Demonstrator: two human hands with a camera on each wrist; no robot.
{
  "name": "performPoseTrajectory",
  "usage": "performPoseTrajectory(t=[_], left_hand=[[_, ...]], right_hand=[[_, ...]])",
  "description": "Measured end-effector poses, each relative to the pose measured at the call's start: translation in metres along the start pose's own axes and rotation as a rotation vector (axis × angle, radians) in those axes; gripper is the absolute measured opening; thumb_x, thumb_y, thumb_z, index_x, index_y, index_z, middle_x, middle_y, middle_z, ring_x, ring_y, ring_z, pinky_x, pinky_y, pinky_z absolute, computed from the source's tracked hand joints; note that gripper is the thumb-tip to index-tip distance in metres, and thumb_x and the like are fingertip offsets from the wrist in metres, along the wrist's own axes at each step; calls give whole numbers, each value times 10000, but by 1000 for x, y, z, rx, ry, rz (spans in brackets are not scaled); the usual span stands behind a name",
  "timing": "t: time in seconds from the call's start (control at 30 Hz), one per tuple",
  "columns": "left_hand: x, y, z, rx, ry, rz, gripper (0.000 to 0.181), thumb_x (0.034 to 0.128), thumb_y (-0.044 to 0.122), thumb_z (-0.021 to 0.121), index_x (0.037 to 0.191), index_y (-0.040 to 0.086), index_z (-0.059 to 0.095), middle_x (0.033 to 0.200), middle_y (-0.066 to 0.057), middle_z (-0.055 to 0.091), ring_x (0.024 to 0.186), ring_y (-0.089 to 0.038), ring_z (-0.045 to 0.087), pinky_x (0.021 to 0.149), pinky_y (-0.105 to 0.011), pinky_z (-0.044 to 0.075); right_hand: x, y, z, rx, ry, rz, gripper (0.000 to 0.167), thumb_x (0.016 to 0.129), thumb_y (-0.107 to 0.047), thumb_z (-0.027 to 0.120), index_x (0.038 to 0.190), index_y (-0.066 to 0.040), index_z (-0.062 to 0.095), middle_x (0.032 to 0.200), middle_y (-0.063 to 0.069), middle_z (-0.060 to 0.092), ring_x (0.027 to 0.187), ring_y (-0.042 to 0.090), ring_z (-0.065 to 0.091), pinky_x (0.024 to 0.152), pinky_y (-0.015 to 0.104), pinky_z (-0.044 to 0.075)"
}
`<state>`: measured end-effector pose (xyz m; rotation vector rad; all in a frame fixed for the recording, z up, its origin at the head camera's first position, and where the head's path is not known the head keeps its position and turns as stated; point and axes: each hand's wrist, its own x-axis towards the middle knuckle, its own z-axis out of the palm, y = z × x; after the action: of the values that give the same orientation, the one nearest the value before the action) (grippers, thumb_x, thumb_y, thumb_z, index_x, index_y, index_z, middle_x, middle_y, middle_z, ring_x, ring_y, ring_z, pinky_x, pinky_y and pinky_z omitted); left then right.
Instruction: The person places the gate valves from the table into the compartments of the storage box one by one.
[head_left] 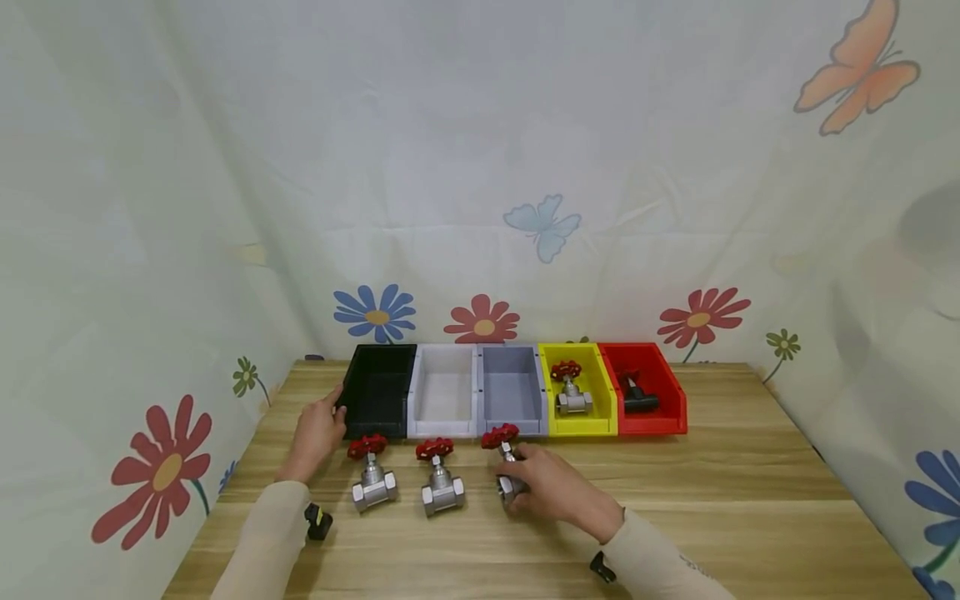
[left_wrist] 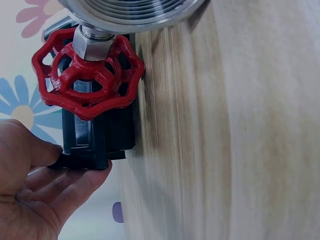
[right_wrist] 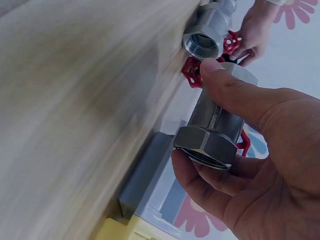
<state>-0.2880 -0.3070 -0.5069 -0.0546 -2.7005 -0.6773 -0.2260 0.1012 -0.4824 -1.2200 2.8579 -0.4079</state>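
My left hand (head_left: 315,433) grips the left side wall of a black bin (head_left: 381,396). In the left wrist view, its thumb and fingers pinch the edge of the black bin (left_wrist: 117,130). My right hand (head_left: 555,487) holds a metal gate valve (right_wrist: 215,120) with a red handwheel, in front of the grey bin (head_left: 513,396). Thumb and fingers clasp its steel body, while its handwheel is mostly hidden in the right wrist view. Two similar valves stand on the table to its left: one valve (head_left: 373,485) before the black bin, another valve (head_left: 442,492) before the white bin (head_left: 446,396).
The bins form a row at the back of the wooden table (head_left: 465,562). A steel valve (head_left: 574,402) lies in the yellow bin (head_left: 600,427), and a dark valve (head_left: 641,402) with a red handwheel in the red bin (head_left: 671,423). A flowered curtain (head_left: 450,167) hangs behind.
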Motion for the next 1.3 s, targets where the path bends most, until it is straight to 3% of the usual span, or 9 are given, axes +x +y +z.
performPoseTrajectory(t=[0.33,0.57,0.93,1.17,1.3], left_hand=[[1,1,-1,4,-17,-12,472,950,48,540,1395,-94,475,1136,-394,618,926,-480,663,817,-589,515],[0,1,-2,12,-9,-6,463,948,34,543,1388,-98,480,1139,-394,617,950,-496,653,843,-594,507],[-3,-1,1,7,1,-19,463,942,40,550,1383,-89,493,1090,-395,633,926,-496,654,831,-594,511],[-1,0,0,8,-7,-18,465,945,41,540,1385,-95,485,1059,-401,635,894,-488,656,816,-593,509],[0,1,1,19,0,-10,462,947,36,541,1385,-100,483,1038,-400,640,871,-479,660,795,-586,514]], right_hand=[[0,0,-16,-12,37,20,473,765,-239,845,1214,-214,697,1192,120,642,1002,197,594,886,373,552],[1,1,-26,-4,75,32,474,743,-225,857,1193,-210,708,1074,80,630,877,143,547,787,307,542],[9,4,-41,-40,99,51,496,731,-283,858,1200,-217,709,983,25,595,817,118,501,709,245,486],[16,4,-53,-48,116,75,503,736,-327,845,1213,-246,705,976,20,591,822,127,492,716,248,486],[21,4,-61,-46,120,94,494,757,-301,835,1229,-241,698,1053,54,617,864,145,513,771,289,523]])
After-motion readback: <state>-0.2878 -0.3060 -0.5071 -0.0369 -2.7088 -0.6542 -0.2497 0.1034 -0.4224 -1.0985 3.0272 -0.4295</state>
